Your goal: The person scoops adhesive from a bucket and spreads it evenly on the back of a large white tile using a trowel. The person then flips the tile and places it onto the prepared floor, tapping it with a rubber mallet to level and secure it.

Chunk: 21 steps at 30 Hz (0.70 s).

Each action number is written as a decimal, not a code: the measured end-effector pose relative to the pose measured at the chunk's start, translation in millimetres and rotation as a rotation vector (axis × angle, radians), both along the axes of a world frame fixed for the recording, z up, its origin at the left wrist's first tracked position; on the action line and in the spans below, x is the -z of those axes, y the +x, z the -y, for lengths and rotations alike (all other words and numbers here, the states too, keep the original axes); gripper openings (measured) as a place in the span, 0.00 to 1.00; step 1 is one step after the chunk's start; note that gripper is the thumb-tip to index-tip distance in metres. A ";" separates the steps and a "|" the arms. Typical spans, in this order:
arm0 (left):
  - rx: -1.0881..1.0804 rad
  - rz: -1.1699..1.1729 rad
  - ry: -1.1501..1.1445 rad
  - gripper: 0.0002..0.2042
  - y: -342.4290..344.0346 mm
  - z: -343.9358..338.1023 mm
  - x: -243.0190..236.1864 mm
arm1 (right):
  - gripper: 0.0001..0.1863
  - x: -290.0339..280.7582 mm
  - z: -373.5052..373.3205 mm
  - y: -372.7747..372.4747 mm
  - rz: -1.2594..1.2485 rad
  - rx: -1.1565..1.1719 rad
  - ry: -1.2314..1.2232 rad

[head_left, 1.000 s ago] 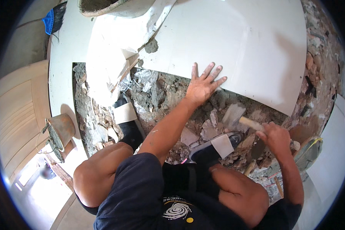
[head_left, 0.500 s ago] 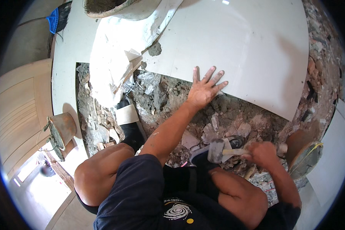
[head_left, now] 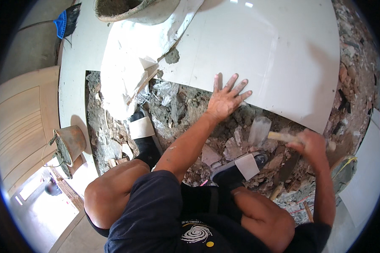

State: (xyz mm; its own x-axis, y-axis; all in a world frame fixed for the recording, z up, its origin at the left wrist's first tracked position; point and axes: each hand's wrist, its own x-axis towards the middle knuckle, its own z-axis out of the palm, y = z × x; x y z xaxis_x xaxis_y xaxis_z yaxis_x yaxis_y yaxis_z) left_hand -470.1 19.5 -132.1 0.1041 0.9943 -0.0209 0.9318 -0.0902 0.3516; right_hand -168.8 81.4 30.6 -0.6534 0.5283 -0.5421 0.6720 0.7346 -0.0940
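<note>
My left hand lies spread over the near edge of a large pale floor tile, fingers flat on its surface and wrist over the rubble. In my right hand is the wooden handle of a mallet. Its grey, blocky head is smeared by motion, between the tile's near edge and my right foot. Broken rubble and wet mortar fill the open strip on my side of the tile.
A white sheet covers part of the tiles at the left, beside a mortar-crusted bucket. Another bucket lies tipped at the far left. At the right a third bucket is partly hidden. A blue-headed broom sits top left.
My right hand has swung the mallet away from my body, and its head has moved from over my right foot toward the tile's near edge. My left hand stays put.
</note>
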 end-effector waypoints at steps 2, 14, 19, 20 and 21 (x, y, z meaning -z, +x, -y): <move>0.009 -0.048 -0.021 0.26 -1.1 -0.9 -1.1 | 0.21 -2.0 -0.7 -0.3 -0.108 0.152 0.048; 0.015 -0.033 -0.075 0.26 -2.4 -0.5 -2.4 | 0.24 4.4 4.6 5.9 0.011 0.212 -0.026; 0.022 -0.061 -0.051 0.25 -3.9 -3.2 -3.0 | 0.24 8.7 4.7 10.3 0.063 -0.101 -0.283; 0.027 -0.063 -0.067 0.25 -3.9 -3.2 -3.3 | 0.23 9.8 -0.1 10.0 0.176 -0.071 -0.198; 0.030 -0.069 -0.054 0.25 -3.1 -3.1 -3.2 | 0.23 11.2 -4.9 10.6 0.281 -0.046 -0.119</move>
State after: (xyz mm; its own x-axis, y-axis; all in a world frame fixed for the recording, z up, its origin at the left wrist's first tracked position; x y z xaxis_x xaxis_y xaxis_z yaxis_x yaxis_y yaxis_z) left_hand -473.2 22.7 -128.8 0.1304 0.9880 -0.0830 0.9510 -0.1010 0.2921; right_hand -158.2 86.3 19.5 -0.4912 0.4232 -0.7613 0.6498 0.7601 0.0032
